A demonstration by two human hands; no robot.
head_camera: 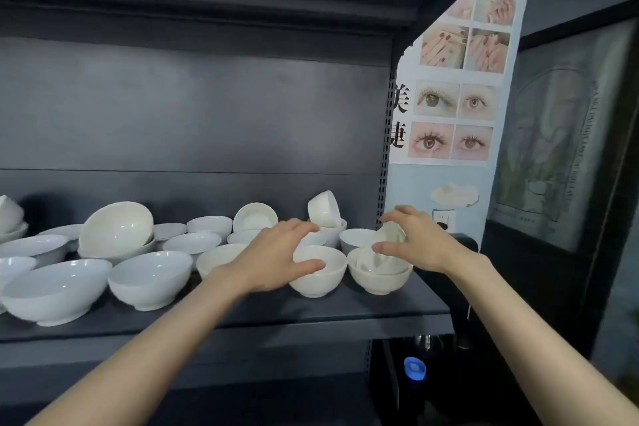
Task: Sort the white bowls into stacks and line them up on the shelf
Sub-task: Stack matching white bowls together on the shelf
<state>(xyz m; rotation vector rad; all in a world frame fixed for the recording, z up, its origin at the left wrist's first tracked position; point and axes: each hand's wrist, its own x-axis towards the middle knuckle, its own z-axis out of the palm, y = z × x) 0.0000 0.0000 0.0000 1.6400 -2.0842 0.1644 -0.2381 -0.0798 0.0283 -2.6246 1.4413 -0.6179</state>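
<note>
- A dark shelf (242, 315) holds many white bowls, seen from a head camera looking forward and down at 2 bare arms.
- The left hand (273, 259) is clamped on 1 upright bowl, the front bowl (321, 282), near the shelf's right end. The thumb lies on the near rim and the fingers curl over the far rim.
- The right hand (425, 245), at the shelf's right end, pinches a tilted bowl (392, 235) between thumb and fingers.
- That tilted bowl leans inside a lower bowl (377, 282), which stands just beside the front bowl.
- Loose bowls (148, 280) of different sizes are scattered from the shelf's middle to its left end, some upright, some tipped, a few nested.
- At the shelf's back, a small bowl (323, 207) sits tilted in another.
- A poster (453, 79) of nails and eyes hangs past the shelf's right end.
</note>
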